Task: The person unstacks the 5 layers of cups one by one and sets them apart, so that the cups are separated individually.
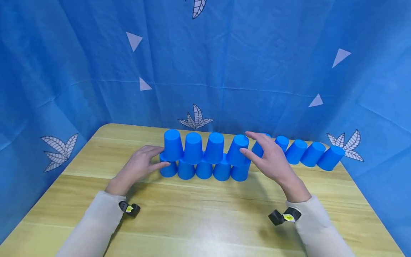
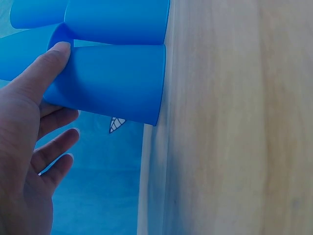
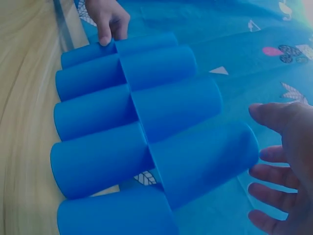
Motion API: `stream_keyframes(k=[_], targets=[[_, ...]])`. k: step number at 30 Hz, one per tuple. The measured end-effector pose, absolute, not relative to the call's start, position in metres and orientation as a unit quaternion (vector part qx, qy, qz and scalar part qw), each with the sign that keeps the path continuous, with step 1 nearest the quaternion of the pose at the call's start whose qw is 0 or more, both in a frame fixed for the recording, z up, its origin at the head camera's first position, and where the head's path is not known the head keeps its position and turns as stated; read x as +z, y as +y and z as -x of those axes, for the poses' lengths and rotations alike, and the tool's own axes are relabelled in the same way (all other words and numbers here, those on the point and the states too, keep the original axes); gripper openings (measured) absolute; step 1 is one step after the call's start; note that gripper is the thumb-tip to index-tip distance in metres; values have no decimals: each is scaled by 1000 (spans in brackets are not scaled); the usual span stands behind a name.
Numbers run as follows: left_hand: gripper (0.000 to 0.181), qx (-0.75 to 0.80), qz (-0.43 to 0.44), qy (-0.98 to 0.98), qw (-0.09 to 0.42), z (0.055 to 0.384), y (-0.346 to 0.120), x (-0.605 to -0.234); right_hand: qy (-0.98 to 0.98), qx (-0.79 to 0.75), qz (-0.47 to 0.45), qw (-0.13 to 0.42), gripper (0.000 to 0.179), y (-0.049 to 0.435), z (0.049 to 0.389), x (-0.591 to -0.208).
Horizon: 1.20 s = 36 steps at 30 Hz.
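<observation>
Upside-down blue cups stand in two tiers, several in each. My left hand (image 1: 141,164) is at the left end, thumb and index finger on either side of the top of the end lower cup (image 2: 112,81), its other fingers loose. Directly above that joint sits the leftmost upper cup (image 1: 173,145). My right hand (image 1: 271,159) is beside the rightmost upper cup (image 3: 205,161), thumb and fingers spread around its closed end. In the right wrist view a gap shows between these fingers and the cup. That cup rests over two lower cups, the end one (image 3: 117,213) among them.
Behind my right hand, more upside-down blue cups run in a row to the right, the last one (image 1: 331,158) near the table's right edge. The wooden table (image 1: 192,221) ends at a blue patterned curtain (image 1: 224,64) behind and on both sides.
</observation>
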<state>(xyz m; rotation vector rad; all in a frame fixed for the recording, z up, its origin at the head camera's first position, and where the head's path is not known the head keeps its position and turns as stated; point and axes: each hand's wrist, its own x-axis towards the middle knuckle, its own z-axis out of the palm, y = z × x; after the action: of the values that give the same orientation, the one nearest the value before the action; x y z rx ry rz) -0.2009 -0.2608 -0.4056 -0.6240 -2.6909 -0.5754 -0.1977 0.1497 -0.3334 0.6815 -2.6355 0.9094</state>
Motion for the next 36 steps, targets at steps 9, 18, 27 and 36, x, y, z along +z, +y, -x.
stream_keyframes(k=[9, 18, 27, 36], targets=[[61, -203, 220, -941, 159, 201, -259, -407, -921, 295, -220, 124, 59, 142, 202, -341], [60, -204, 222, -939, 163, 199, -258, -408, -910, 323, -212, 147, 54, 148, 195, -341], [60, -201, 219, -941, 161, 199, -258, -407, -897, 347, -202, 185, 50, 168, 182, -340], [61, -202, 217, -942, 157, 201, -260, -406, -901, 346, -172, 198, 53, 194, 180, -342]])
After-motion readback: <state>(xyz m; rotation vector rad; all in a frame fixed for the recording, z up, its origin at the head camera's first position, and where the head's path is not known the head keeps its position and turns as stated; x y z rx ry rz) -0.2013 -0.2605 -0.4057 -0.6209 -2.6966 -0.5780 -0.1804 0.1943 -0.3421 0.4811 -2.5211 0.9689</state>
